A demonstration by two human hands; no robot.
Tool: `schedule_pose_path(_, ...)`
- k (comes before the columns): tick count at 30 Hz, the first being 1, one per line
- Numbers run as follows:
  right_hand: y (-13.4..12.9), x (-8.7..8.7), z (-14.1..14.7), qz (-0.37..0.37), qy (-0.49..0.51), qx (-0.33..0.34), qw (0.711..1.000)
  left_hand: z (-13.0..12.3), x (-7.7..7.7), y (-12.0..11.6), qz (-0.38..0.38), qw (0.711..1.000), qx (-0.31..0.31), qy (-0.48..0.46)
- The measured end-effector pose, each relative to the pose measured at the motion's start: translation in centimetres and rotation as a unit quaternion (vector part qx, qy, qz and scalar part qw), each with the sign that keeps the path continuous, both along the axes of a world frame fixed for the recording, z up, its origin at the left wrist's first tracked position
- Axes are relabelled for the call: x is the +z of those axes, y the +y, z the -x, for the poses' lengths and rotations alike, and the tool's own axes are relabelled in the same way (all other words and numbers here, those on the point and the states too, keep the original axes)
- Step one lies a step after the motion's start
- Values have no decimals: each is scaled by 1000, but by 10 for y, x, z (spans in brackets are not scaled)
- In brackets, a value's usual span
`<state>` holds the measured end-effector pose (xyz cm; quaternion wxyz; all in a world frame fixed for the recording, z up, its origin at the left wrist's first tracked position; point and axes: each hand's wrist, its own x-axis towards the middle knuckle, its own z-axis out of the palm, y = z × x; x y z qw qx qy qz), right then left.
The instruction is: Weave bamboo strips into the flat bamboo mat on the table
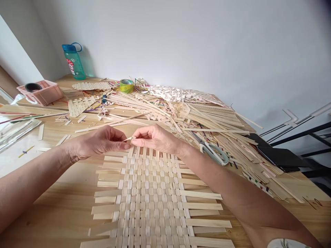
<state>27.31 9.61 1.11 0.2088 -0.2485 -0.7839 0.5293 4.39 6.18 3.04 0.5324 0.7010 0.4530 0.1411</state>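
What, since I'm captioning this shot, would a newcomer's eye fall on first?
Most likely the woven mat of pale strips, running up from the bottom edge at center, with the left hand and right hand at its far edge. Next, the teal bottle standing back left by the wall, and the yellow-green tape roll amid loose strips beyond the hands.

Your woven mat (155,196) showed a checkered pattern of cream and pale tan — your wood-grained table (62,203) was honey brown. You had a teal bottle (79,70) with a blue lid (69,47), a pink basket (49,96) and yellow-green tape (126,89).
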Motion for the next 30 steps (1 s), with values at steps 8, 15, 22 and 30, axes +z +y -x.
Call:
schedule_pose_path(8, -2, -5, 5, 29, 14, -6, 999, -5, -2, 3, 83, 995, 21, -40)
schedule_pose_path(15, -4, -4, 4, -11, -6, -9, 1000, -8, -8, 2, 56, 996, 46, -54)
schedule_pose_path(22, -3, -1, 2, 23, 5, 4, 1000, -11, -4, -2, 52, 996, 52, -55)
schedule_pose_path(30, 0, -3, 0, 24, -6, 11, 1000, -10, -5, -4, -12, 999, 37, -10)
